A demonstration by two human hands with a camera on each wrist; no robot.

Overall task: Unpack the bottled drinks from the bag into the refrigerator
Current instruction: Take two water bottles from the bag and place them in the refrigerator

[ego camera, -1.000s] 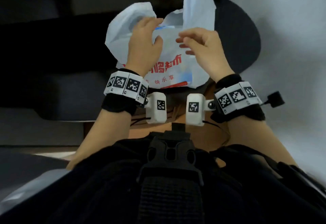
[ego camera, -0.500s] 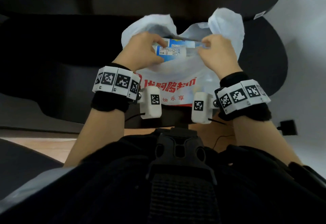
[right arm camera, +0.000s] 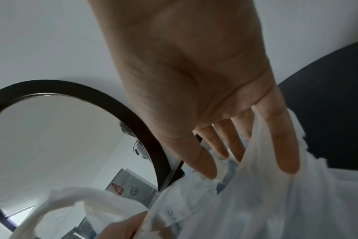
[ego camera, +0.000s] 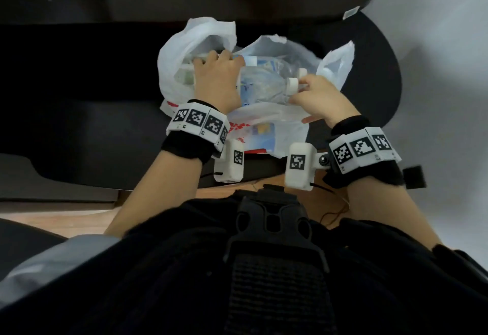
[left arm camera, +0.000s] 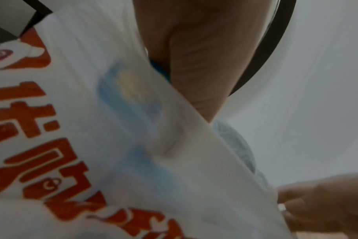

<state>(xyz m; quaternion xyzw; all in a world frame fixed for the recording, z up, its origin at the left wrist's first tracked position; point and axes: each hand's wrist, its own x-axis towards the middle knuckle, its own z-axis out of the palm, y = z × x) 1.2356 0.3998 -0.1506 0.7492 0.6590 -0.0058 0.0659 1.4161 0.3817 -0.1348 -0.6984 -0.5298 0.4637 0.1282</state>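
Observation:
A white plastic bag (ego camera: 266, 121) with red print stands open on a dark round surface. A clear bottle (ego camera: 266, 84) with a blue label and white cap lies across its mouth. My left hand (ego camera: 216, 78) grips the bottle's body, fingers curled over it. My right hand (ego camera: 319, 97) is at the cap end, thumb beside the cap. In the right wrist view its fingers (right arm camera: 221, 145) lie straight against the bottle (right arm camera: 225, 171) and the bag's film (right arm camera: 296, 202). More bottles (ego camera: 285, 66) lie deeper in the bag. The left wrist view shows the bag's print (left arm camera: 41, 145).
The dark round surface (ego camera: 375, 84) ends at a pale wall or floor on the right. A dark-rimmed round mirror (right arm camera: 149, 129) shows in the right wrist view. Wood floor (ego camera: 79, 216) runs below the dark furniture. No refrigerator is in view.
The bag's mouth has spread wider. My left hand left the rim and took the bottle's body. The bottle now lies higher, and my right hand is at its cap.

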